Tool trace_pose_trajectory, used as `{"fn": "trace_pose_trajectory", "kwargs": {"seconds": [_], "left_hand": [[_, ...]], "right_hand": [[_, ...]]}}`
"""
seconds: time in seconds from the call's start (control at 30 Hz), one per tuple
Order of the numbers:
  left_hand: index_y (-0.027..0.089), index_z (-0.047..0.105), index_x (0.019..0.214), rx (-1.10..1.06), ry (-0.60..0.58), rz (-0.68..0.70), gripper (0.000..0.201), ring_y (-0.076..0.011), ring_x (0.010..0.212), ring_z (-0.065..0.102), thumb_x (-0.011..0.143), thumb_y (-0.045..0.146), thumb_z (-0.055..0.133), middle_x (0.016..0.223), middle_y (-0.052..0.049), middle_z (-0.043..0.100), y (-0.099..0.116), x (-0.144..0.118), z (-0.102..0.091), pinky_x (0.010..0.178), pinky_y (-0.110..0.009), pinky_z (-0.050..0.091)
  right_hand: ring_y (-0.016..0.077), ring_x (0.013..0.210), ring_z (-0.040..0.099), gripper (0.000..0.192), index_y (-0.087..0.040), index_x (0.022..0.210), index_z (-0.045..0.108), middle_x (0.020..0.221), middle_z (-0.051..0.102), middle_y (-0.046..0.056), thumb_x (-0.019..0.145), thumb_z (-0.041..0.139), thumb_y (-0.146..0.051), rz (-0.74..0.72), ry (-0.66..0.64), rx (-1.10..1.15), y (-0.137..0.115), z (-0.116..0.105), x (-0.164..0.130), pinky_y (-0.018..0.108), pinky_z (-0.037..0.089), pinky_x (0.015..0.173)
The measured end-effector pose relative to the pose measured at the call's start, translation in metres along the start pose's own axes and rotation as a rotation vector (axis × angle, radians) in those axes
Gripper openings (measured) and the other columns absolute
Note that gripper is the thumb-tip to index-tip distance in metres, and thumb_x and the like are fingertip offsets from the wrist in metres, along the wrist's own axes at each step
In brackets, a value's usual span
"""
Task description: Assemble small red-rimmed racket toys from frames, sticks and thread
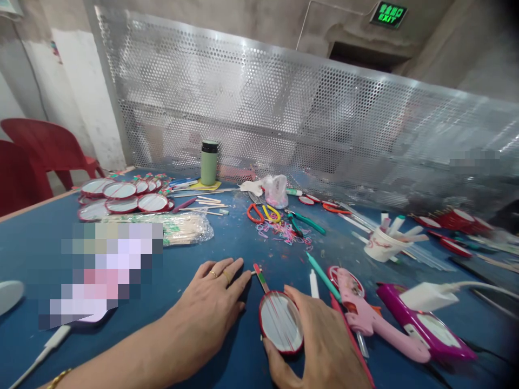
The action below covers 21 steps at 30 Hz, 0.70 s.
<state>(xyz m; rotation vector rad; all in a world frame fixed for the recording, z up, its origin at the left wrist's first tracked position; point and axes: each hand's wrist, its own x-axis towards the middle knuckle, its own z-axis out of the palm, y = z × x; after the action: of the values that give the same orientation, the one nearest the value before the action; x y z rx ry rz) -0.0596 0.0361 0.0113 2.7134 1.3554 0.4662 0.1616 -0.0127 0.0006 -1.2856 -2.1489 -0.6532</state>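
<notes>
My right hand grips a miniature round stringed instrument by its rim, thumb on the near side and fingers on the far right side. The instrument has a pale disc face, a red rim, thin lengthwise strings and a short red neck with a green patch, which points away from me. My left hand lies palm down on the blue table, its fingers stretched out. Its index fingertip is beside the neck's end, by a small pale peg; whether it touches the peg I cannot tell.
Right of my hands lie a teal marker, a pink glue gun and a purple device. Farther back are a cup of pens, pliers, coloured small bands, a green tumbler and stacked similar instruments.
</notes>
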Motion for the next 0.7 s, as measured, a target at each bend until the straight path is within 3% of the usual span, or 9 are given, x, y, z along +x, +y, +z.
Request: {"fn": "trace_pose_trajectory", "kwargs": {"seconds": [0.7], "left_hand": [[0.026,0.047,0.146,0.024,0.006,0.006,0.048,-0.0294,0.14,0.042,0.098,0.026,0.046,0.154,-0.008,0.044,-0.0002,-0.0005,0.0012,0.111,-0.05,0.035]], "right_hand": [[0.0292,0.094,0.067,0.05,-0.007,0.124,0.054,0.106,0.069,0.017,0.082,0.061,-0.031,-0.007,-0.008,0.002,0.0,-0.0019,0.0026,0.042,0.05,0.082]]}}
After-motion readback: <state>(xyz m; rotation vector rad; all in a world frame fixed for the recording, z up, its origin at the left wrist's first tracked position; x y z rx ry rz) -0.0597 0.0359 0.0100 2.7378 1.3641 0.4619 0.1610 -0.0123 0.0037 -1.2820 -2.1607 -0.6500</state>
